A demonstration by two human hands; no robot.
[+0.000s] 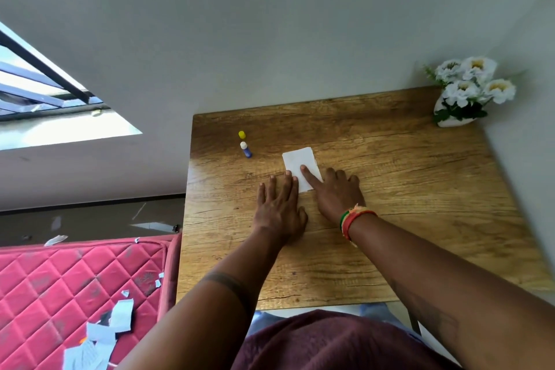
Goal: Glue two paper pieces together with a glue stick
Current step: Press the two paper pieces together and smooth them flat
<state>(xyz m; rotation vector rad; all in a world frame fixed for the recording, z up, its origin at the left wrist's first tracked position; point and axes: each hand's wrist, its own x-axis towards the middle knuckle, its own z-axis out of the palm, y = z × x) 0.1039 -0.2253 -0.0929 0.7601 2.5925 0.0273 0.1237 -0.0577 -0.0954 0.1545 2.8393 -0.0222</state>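
- Far left, off the table: red quilted mattress [60, 285] littered with paper scraps [99, 336]; not part of the step.
- Glue stick [246, 149] stands uncapped on the wooden table [390, 189], up-left of the paper; its yellow cap [242, 134] sits just behind it, apart. Neither is touched.
- Left hand [279, 207] lies flat, palm down, fingers straight and close together; fingertips touch the paper's left edge, the rest on bare table.
- White paper [301, 169] lies flat mid-table, looks like one rectangle; can't tell whether a second piece is stacked under it.
- Right hand [336, 192], threads at the wrist, presses its extended index finger on the paper's lower half, other fingers curled on the table to the right.
- Judgement: pressing/smoothing step, gluing probably near done.
- To do it well: left fingertips pin the edge so nothing slides, right index rubs firmly from centre outward to corners, check edges are aligned, then cap the glue.
- Far right corner: white flowers in a vase [468, 90], well clear.
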